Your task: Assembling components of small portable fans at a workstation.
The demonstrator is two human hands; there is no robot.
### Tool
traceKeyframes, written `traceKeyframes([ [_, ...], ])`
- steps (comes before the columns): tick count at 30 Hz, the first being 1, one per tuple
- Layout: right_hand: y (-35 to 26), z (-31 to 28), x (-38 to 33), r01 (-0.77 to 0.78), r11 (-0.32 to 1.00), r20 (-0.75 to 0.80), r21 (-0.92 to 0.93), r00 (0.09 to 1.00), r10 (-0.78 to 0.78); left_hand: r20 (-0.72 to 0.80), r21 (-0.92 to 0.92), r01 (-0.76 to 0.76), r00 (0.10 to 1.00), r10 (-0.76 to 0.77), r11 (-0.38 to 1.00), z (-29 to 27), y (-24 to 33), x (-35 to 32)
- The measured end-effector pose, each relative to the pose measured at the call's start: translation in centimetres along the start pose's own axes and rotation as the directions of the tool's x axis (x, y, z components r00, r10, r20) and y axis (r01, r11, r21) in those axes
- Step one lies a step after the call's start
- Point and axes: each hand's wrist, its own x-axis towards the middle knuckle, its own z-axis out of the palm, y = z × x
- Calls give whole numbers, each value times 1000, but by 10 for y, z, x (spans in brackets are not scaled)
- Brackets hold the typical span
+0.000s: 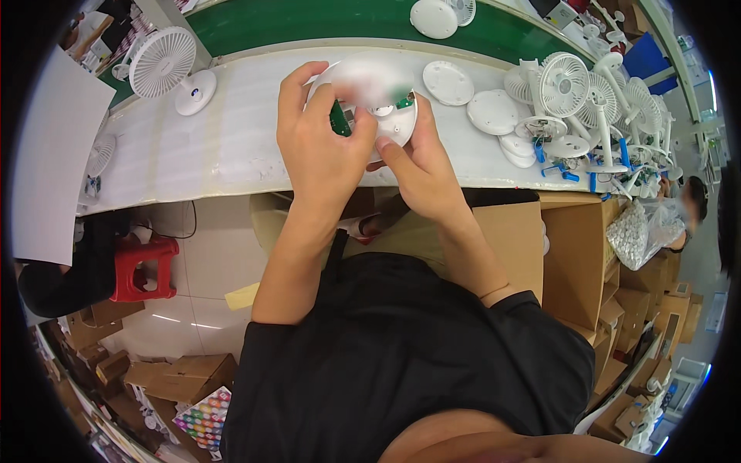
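Above the near edge of the white worktable, I hold a white round fan base (pixel 400 127) with its hollow inside showing. A green circuit board (pixel 340 119) shows inside it, and a second bit of green appears by the far right rim. My left hand (pixel 324 147) is closed around the base's left side, its fingers curled over beside the board. My right hand (pixel 423 166) grips the right side, thumb pressed on the inner face and fingers behind the rim. The far part of the base is blurred, so what the left fingertips touch there cannot be made out.
White round covers (pixel 448 82) lie right of my hands. Beyond them stand several crowded white fans (pixel 563 85) with blue parts and wires. Another fan (pixel 162 62) stands at the far left. An open cardboard box (pixel 571 262) sits below the table's right side; a red stool (pixel 147 266) is lower left.
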Motion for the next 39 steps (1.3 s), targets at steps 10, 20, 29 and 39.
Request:
traceKeyframes([
  [10, -11, 0, 20, 440, 434, 106, -786, 788, -607, -117, -264, 35, 991, -68, 964, 8, -3, -10],
  [20, -15, 10, 53, 532, 429, 141, -730, 732, -667, -161, -474, 210, 934, -318, 855, 6, -5, -10],
  [29, -18, 21, 65, 456, 434, 109, -777, 776, -621, -162, -174, 109, 977, -138, 979, -4, -27, -2],
  [39, -16, 16, 72, 551, 341, 232, -761, 723, -651, -259, -113, 59, 962, -87, 992, -2, -27, -1],
])
